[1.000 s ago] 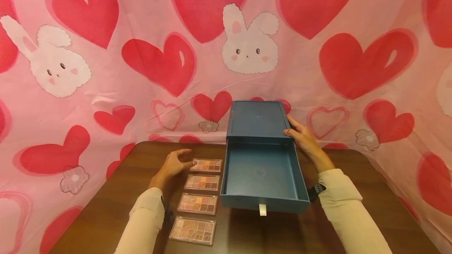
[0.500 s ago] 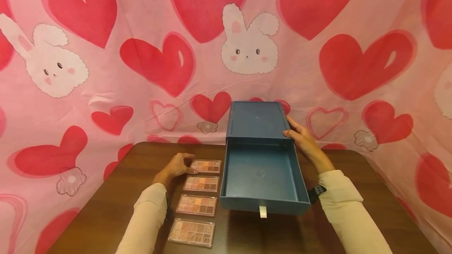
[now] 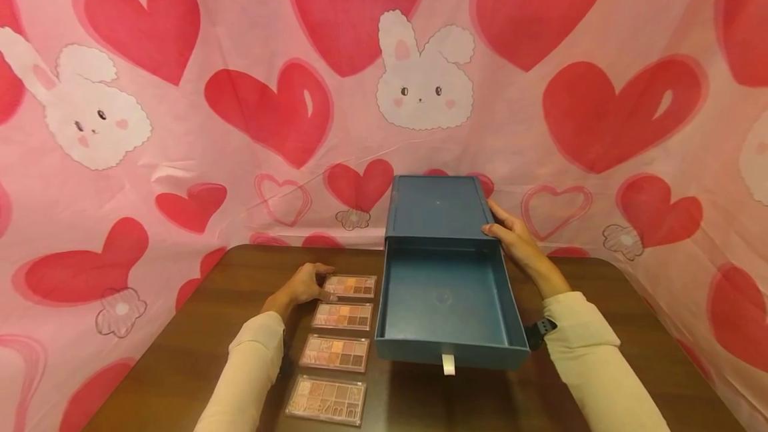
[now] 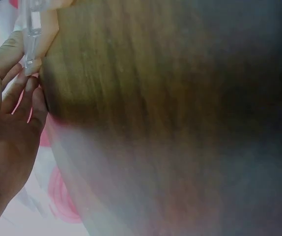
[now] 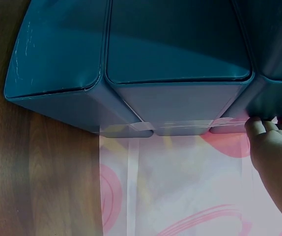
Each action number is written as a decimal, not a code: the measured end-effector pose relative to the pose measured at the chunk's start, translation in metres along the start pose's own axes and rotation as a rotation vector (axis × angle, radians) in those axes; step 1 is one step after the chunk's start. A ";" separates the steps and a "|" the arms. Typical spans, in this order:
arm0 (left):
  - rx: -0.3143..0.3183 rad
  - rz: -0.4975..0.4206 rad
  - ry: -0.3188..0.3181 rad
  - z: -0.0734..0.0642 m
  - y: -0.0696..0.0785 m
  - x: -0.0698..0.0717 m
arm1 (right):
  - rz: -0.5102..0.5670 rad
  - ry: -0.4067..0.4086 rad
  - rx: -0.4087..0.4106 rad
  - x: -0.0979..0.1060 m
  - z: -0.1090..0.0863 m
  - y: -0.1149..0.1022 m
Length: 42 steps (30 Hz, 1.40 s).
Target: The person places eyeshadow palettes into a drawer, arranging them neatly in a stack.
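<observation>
Several clear-cased eyeshadow palettes lie in a column on the table. At the farthest palette (image 3: 351, 286), my left hand (image 3: 303, 283) pinches the left end, thumb at the near edge and fingers at the far edge; the left wrist view shows the clear case edge (image 4: 32, 39) between thumb and fingers. To the right stands a blue stacked drawer unit (image 3: 441, 205), its top drawer (image 3: 444, 299) pulled out with a bare inside. My right hand (image 3: 522, 245) holds the unit's upper right side, thumb over the top front edge. In the right wrist view its fingertips touch the side.
Three more palettes sit nearer me: a second (image 3: 342, 316), a third (image 3: 334, 353) and the nearest (image 3: 327, 400), with lettering on its lid. A pale pull tab (image 3: 449, 365) hangs from the drawer front. Behind the brown table (image 3: 198, 352) hangs a pink heart-patterned cloth (image 3: 354, 139).
My left hand has closed from a spread pose beside the farthest palette to a pinch on its left end. The right hand and the drawer unit stay where they were.
</observation>
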<state>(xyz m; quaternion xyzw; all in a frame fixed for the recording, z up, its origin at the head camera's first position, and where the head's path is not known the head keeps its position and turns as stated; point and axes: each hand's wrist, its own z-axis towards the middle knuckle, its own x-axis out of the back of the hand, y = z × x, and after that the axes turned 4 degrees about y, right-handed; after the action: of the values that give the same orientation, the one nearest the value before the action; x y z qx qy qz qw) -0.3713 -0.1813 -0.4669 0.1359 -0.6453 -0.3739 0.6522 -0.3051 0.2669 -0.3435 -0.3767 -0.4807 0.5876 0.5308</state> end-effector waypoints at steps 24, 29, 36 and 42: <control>0.076 -0.072 0.007 0.006 -0.005 0.001 | -0.016 0.013 -0.012 0.001 0.000 -0.001; 0.064 -0.078 0.027 0.007 -0.005 0.001 | -0.033 0.025 -0.031 0.000 0.001 -0.001; 0.042 -0.119 0.034 0.008 -0.003 0.005 | -0.021 0.043 -0.042 -0.001 0.002 -0.001; 0.010 -0.122 0.055 0.006 0.001 0.010 | -0.032 0.051 -0.045 -0.001 0.001 -0.001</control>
<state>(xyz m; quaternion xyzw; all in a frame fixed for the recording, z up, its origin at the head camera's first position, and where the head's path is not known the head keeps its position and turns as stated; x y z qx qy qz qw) -0.3774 -0.1853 -0.4583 0.1884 -0.6195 -0.4059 0.6449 -0.3060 0.2659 -0.3427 -0.3957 -0.4862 0.5581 0.5437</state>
